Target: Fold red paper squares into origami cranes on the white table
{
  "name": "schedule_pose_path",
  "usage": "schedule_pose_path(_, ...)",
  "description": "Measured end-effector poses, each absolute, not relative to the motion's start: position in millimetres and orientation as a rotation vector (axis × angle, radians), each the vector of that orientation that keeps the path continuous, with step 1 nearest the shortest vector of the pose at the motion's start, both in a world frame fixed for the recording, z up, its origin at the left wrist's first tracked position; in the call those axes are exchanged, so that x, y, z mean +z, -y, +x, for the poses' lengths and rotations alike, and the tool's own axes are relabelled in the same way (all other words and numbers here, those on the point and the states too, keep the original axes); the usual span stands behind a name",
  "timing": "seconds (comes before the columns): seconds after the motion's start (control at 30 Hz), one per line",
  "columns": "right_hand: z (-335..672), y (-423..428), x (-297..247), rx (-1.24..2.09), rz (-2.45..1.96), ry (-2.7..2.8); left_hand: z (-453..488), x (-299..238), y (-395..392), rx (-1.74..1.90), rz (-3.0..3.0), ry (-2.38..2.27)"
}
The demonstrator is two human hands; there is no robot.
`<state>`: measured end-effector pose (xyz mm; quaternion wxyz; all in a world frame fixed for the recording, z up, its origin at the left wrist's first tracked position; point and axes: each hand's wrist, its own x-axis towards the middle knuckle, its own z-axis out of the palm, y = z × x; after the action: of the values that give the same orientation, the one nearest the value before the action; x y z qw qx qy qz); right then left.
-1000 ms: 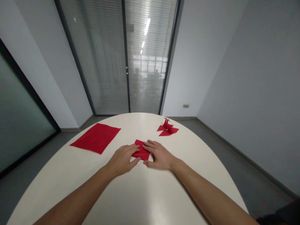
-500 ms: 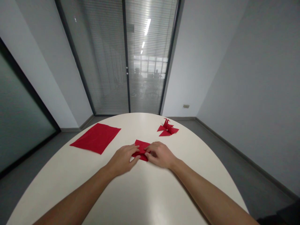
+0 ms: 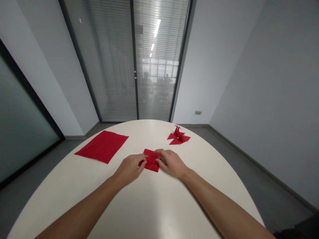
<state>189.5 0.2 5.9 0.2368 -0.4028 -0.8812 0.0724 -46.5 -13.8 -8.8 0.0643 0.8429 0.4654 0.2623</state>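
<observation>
A small folded sheet of red paper [image 3: 152, 161] lies on the table between my hands, with a crease running across it. At its left edge my left hand [image 3: 130, 168] pinches the paper between thumb and fingers. My right hand [image 3: 171, 163] holds the opposite edge, its thumb on top near the lower right and its index finger along the upper right. The fingertips cover parts of both side edges, so the exact folds there are hidden.
All of this rests on a round white table [image 3: 149, 205]. A larger flat red sheet [image 3: 103, 146] lies at the left. Folded red paper cranes [image 3: 178, 135] stand near the far right edge. Beyond are a glass door with blinds [image 3: 154, 93] and pale walls.
My hands have moved slightly apart toward the paper's side edges, and the thumbs have shifted outward. More of the folded paper's middle shows, and its front part looks flatter.
</observation>
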Motion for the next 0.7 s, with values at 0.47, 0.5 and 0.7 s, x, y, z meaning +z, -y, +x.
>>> schedule_pose_path(0.47, 188.8, -3.8, 7.2, 0.109, -1.134, 2.388, -48.0, -3.7, 17.3, 0.724, 2.692, -1.314)
schedule_pose_path(0.5, 188.7, -3.0, 7.7, 0.103, -1.115, 2.393, -47.4, -3.6, 17.8, 0.732, 2.701, -1.32)
schedule_pose_path(0.7, 187.7, -0.8, 5.7, 0.087, -1.071, 2.442, -45.1, -0.7, 19.3, 0.754, 2.761, -1.269)
